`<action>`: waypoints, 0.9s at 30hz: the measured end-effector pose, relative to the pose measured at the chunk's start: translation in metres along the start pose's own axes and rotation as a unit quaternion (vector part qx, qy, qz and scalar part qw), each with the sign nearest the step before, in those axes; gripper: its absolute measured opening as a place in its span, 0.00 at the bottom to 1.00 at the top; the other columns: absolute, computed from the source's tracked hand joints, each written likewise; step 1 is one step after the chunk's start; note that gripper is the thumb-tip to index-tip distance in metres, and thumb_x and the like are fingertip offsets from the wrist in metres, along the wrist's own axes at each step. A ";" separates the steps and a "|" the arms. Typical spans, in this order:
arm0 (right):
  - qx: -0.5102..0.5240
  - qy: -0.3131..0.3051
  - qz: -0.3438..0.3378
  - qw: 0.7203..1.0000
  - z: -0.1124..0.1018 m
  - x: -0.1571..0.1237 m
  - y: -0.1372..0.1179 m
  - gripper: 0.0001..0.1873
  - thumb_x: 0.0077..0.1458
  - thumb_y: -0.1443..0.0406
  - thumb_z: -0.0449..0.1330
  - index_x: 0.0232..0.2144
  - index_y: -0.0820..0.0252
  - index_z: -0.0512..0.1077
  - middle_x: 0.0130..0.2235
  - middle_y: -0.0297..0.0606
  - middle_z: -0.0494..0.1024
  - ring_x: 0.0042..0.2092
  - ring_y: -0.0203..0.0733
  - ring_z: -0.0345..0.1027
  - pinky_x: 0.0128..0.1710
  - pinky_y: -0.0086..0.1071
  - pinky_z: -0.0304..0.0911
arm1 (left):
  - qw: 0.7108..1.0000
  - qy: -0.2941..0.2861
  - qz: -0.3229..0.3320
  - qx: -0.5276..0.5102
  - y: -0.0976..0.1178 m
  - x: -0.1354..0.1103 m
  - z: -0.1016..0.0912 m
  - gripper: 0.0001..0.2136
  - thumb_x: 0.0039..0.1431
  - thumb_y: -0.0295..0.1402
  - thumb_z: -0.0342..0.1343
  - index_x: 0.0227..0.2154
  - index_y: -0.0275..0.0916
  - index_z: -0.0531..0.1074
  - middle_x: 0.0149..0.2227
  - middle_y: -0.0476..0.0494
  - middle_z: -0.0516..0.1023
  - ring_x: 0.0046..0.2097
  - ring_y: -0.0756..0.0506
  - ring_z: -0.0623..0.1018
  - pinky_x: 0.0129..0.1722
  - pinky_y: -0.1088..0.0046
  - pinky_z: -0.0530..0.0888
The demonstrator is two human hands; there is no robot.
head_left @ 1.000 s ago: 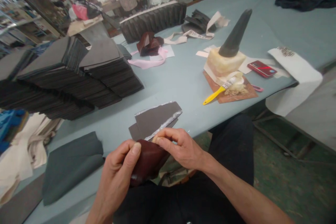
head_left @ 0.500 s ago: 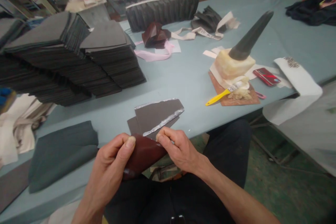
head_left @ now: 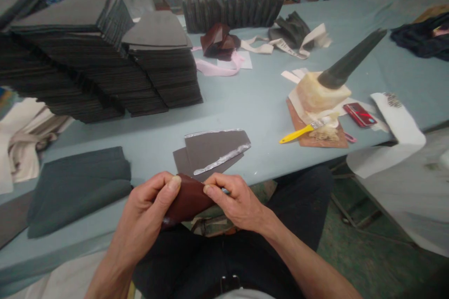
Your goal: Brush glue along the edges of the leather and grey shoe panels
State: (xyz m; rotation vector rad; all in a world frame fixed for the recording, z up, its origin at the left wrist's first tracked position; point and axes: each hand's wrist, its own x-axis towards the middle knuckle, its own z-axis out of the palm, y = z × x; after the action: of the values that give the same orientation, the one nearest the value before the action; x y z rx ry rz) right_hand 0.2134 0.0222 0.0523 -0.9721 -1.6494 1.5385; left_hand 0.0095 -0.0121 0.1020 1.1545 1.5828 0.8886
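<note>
Between my two hands, over the table's front edge, is a dark red-brown piece of leather-like material [head_left: 191, 201]. My left hand [head_left: 150, 210] pinches its upper left corner between thumb and fingers. On the upper right edge, my right hand [head_left: 236, 203] is closed with the thumb on top; a small bluish tip of something pokes out by its knuckles. Just beyond the hands lie grey-brown cut pieces [head_left: 217, 149], one over another, the top one with whitish strips along two edges.
Tall stacks of dark sheets [head_left: 161, 70] stand at left, with folded dark green fabric [head_left: 80, 189] in front. At right are a yellow-handled brush [head_left: 298, 134], a pale block [head_left: 319, 93] bearing a dark cone, and a red box-like item [head_left: 360, 115]. Crumpled brown material [head_left: 219, 39] lies farther back.
My right thumb and fingers have shifted slightly left along the material's edge, closer to my left hand. The bluish tip now shows at my right hand. The camera view has shifted a little.
</note>
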 end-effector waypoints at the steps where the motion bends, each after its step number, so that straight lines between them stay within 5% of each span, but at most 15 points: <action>1: 0.008 -0.003 0.007 1.000 0.000 -0.001 0.002 0.13 0.67 0.59 0.58 0.33 0.58 0.74 0.30 0.29 0.74 0.34 0.34 0.65 0.37 0.29 0.60 | 1.000 0.021 -0.007 -0.005 0.001 0.000 -0.001 0.25 0.64 0.55 0.59 0.21 0.40 0.68 0.20 0.53 0.61 0.22 0.52 0.59 0.18 0.78 0.59; 6: 0.034 -0.012 0.024 0.999 -0.004 -0.005 0.006 0.11 0.66 0.60 0.59 0.40 0.59 0.80 0.40 0.36 0.84 0.41 0.39 0.76 0.46 0.31 0.69 | 0.998 0.029 -0.029 -0.039 0.000 -0.002 -0.009 0.26 0.61 0.57 0.62 0.22 0.40 0.67 0.20 0.54 0.60 0.22 0.52 0.58 0.18 0.78 0.57; 12: 0.089 -0.061 0.012 0.994 -0.007 -0.004 -0.003 0.16 0.65 0.59 0.60 0.50 0.58 0.80 0.46 0.39 0.84 0.46 0.41 0.76 0.49 0.33 0.69 | 0.993 0.062 -0.076 -0.060 0.012 -0.011 -0.010 0.24 0.63 0.55 0.61 0.24 0.40 0.63 0.21 0.56 0.57 0.23 0.54 0.56 0.20 0.80 0.55; 18: 0.014 0.005 0.006 1.000 0.009 0.006 -0.013 0.18 0.64 0.53 0.62 0.27 0.58 0.73 0.26 0.28 0.72 0.30 0.34 0.62 0.34 0.29 0.59 | 0.995 0.054 -0.057 -0.058 0.017 -0.018 -0.007 0.25 0.62 0.55 0.62 0.23 0.40 0.64 0.22 0.56 0.57 0.23 0.54 0.56 0.20 0.80 0.56; 27: -0.011 0.033 0.020 0.999 0.009 -0.018 0.016 0.17 0.66 0.58 0.59 0.27 0.58 0.72 0.27 0.30 0.72 0.31 0.34 0.63 0.35 0.29 0.59 | 0.988 0.114 -0.068 -0.084 0.014 -0.026 -0.012 0.24 0.61 0.53 0.64 0.24 0.40 0.63 0.21 0.57 0.58 0.22 0.54 0.57 0.20 0.79 0.56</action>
State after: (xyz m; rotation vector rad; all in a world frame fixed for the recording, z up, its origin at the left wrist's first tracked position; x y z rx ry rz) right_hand 0.2152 0.0026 0.0362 -1.0617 -1.6127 1.5018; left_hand 0.0039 -0.0330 0.1250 0.8404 1.7114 1.0698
